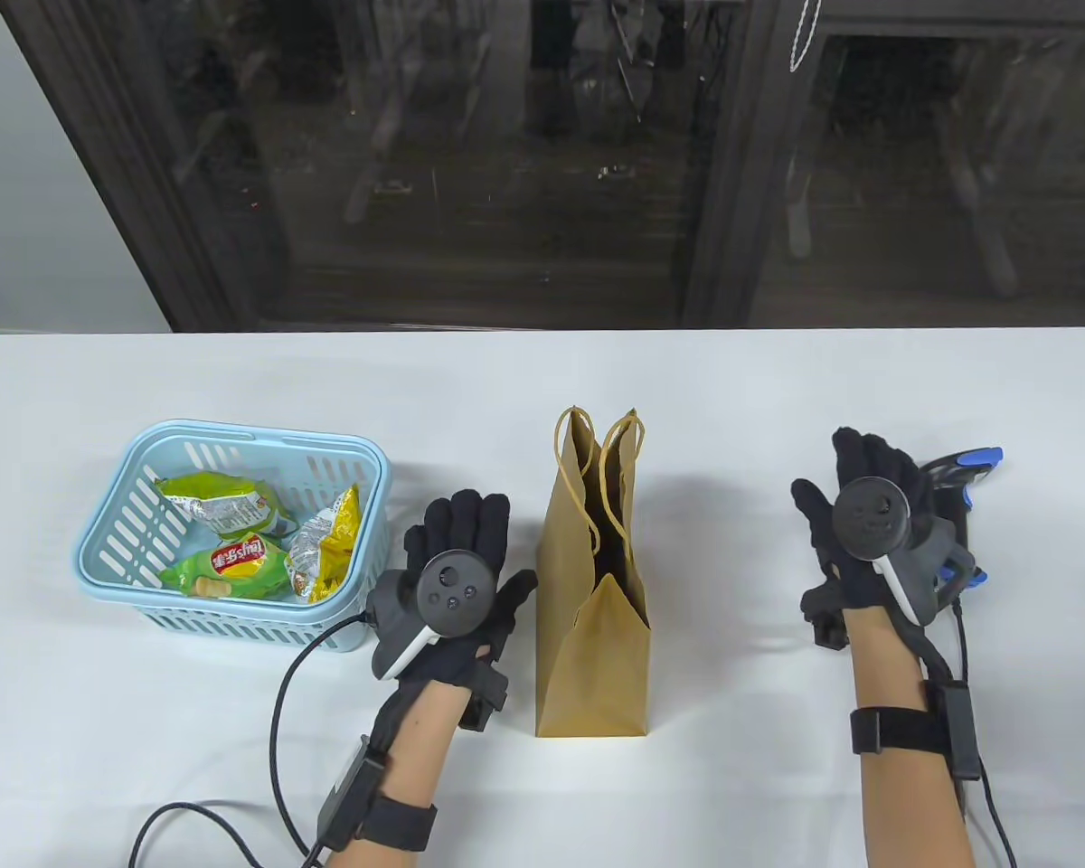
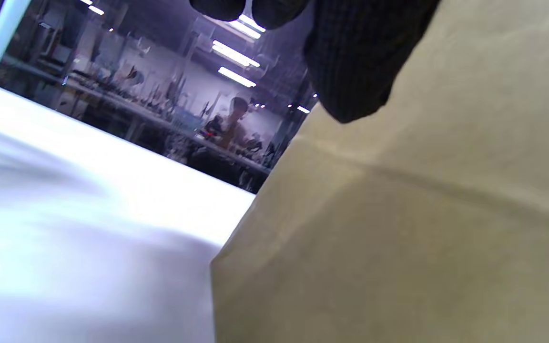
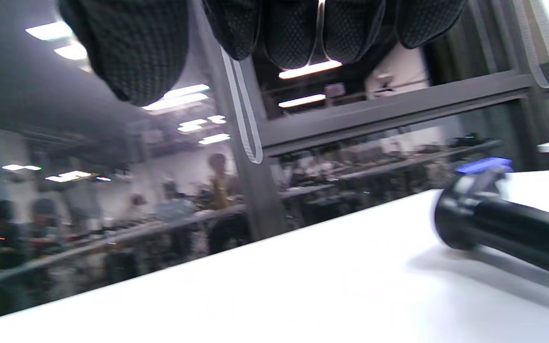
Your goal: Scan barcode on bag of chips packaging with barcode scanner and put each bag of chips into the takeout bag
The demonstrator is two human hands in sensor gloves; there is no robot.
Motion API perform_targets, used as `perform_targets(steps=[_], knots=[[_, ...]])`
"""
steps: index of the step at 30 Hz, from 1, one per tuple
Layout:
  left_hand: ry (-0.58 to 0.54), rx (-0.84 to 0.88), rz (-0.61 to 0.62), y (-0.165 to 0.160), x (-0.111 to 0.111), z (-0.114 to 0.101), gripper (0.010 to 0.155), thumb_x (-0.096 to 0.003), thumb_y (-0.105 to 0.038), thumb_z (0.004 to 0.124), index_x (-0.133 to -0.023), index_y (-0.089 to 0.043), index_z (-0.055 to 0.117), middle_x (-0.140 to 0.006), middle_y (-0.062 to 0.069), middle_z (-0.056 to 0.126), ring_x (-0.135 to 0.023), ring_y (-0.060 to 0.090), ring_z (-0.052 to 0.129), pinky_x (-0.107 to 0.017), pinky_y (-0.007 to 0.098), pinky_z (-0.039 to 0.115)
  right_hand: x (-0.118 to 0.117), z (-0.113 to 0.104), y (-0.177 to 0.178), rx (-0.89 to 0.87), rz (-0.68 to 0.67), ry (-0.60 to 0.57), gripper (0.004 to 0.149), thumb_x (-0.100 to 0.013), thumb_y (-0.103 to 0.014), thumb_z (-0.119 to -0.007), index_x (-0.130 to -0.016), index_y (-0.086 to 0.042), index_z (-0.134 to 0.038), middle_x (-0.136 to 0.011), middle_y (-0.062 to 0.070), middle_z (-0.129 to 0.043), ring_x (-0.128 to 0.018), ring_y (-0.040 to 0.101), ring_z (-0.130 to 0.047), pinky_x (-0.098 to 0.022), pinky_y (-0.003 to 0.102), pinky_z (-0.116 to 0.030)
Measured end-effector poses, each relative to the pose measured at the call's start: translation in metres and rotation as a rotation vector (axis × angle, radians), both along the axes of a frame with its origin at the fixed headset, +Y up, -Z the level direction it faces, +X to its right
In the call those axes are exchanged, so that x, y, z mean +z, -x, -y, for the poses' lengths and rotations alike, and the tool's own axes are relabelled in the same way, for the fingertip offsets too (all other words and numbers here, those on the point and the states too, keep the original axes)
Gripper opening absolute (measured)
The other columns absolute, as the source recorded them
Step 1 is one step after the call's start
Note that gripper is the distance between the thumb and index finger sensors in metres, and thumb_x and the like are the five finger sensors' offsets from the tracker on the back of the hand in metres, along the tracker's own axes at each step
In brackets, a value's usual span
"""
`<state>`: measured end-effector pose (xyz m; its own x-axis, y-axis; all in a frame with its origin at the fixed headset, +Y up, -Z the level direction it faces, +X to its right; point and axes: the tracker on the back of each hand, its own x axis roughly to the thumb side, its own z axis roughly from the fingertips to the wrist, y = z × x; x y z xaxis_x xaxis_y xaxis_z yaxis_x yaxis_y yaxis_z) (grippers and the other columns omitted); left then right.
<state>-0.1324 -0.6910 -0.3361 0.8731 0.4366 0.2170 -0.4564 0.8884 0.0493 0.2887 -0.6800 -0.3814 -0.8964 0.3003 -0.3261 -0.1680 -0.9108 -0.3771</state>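
Several chip bags lie in a light-blue basket (image 1: 108,533) at the left: a green one (image 1: 231,570), another green one (image 1: 221,502) behind it and a yellow-silver one (image 1: 325,547). A brown paper takeout bag (image 1: 597,633) stands upright mid-table, mouth open, and fills the right of the left wrist view (image 2: 398,228). My left hand (image 1: 466,542) rests flat between basket and bag, empty. My right hand (image 1: 859,493) lies flat on the table, just left of the black and blue barcode scanner (image 1: 958,506), whose black barrel (image 3: 508,228) shows in the right wrist view.
The scanner's cable runs back along my right forearm. A black cable (image 1: 276,723) loops from my left wrist across the near table. A dark glass wall (image 1: 542,163) stands behind the table's far edge.
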Motion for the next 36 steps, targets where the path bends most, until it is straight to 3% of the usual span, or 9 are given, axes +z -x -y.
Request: perform_targets(steps=[6, 9, 12, 15, 21, 25, 28, 36], knots=[[0.024, -0.034, -0.025, 0.003, -0.007, 0.011, 0.081, -0.0509, -0.038, 0.085, -0.113, -0.012, 0.039, -0.117, 0.022, 0.031, -0.104, 0.048, 0.020, -0.069, 0.067, 0.023, -0.014, 0.035, -0.042, -0.009, 0.190, 0.166, 0.084, -0.046, -0.057, -0.082, -0.113, -0.028, -0.040, -0.119, 0.006, -0.041, -0.109, 0.042, -0.047, -0.078, 0.063, -0.048], [0.045, -0.034, -0.030, 0.003, -0.009, 0.015, 0.082, -0.0507, -0.039, 0.085, -0.113, -0.012, 0.038, -0.117, 0.022, 0.029, -0.104, 0.048, 0.019, -0.068, 0.067, 0.022, -0.023, 0.056, -0.060, -0.049, 0.239, 0.342, 0.087, -0.050, -0.050, -0.081, -0.114, -0.023, -0.028, -0.120, 0.012, -0.026, -0.110, 0.049, -0.037, -0.078, 0.064, -0.045], [0.065, -0.052, -0.032, 0.002, -0.010, 0.016, 0.086, -0.0500, -0.040, 0.086, -0.113, -0.013, 0.035, -0.118, 0.021, 0.026, -0.104, 0.047, 0.015, -0.068, 0.066, 0.019, -0.029, 0.069, -0.074, -0.082, 0.295, 0.418, 0.092, -0.051, -0.046, -0.081, -0.113, -0.019, -0.019, -0.119, 0.017, -0.017, -0.109, 0.053, -0.034, -0.079, 0.065, -0.045], [0.066, -0.047, -0.031, 0.002, -0.010, 0.017, 0.086, -0.0500, -0.040, 0.086, -0.113, -0.013, 0.035, -0.118, 0.021, 0.026, -0.104, 0.047, 0.015, -0.068, 0.066, 0.019, -0.033, 0.077, -0.081, -0.108, 0.334, 0.452, 0.098, -0.053, -0.043, -0.079, -0.109, -0.009, -0.006, -0.116, 0.022, -0.016, -0.108, 0.053, -0.040, -0.079, 0.063, -0.047], [0.065, -0.043, -0.030, 0.002, -0.010, 0.017, 0.086, -0.0495, -0.040, 0.087, -0.113, -0.013, 0.035, -0.118, 0.020, 0.026, -0.104, 0.047, 0.015, -0.068, 0.066, 0.020, -0.039, 0.087, -0.085, -0.062, 0.362, 0.577, 0.089, -0.055, -0.034, -0.077, -0.110, -0.008, -0.011, -0.115, 0.022, -0.031, -0.106, 0.044, -0.057, -0.081, 0.058, -0.046], [0.085, -0.045, -0.026, 0.003, -0.010, 0.016, 0.088, -0.0489, -0.040, 0.088, -0.113, -0.013, 0.035, -0.118, 0.020, 0.026, -0.104, 0.047, 0.014, -0.068, 0.066, 0.019, -0.041, 0.085, -0.080, 0.024, 0.365, 0.603, 0.084, -0.055, -0.027, -0.076, -0.111, -0.012, -0.016, -0.114, 0.016, -0.044, -0.103, 0.038, -0.070, -0.080, 0.054, -0.057], [0.079, -0.030, -0.028, 0.005, -0.009, 0.016, 0.088, -0.0486, -0.040, 0.088, -0.113, -0.013, 0.035, -0.118, 0.020, 0.026, -0.104, 0.047, 0.015, -0.068, 0.066, 0.019, -0.036, 0.085, -0.077, -0.002, 0.326, 0.550, 0.086, -0.052, -0.025, -0.079, -0.110, -0.011, -0.018, -0.112, 0.015, -0.048, -0.098, 0.036, -0.074, -0.079, 0.053, -0.058], [0.062, -0.029, -0.026, 0.007, -0.004, 0.014, 0.088, -0.0483, -0.040, 0.088, -0.113, -0.012, 0.035, -0.118, 0.020, 0.027, -0.103, 0.047, 0.015, -0.068, 0.066, 0.020, -0.023, 0.064, -0.038, -0.191, 0.048, 0.410, 0.097, -0.047, -0.026, -0.089, -0.107, 0.002, -0.018, -0.102, 0.022, -0.050, -0.086, 0.039, -0.078, -0.068, 0.057, -0.068]])
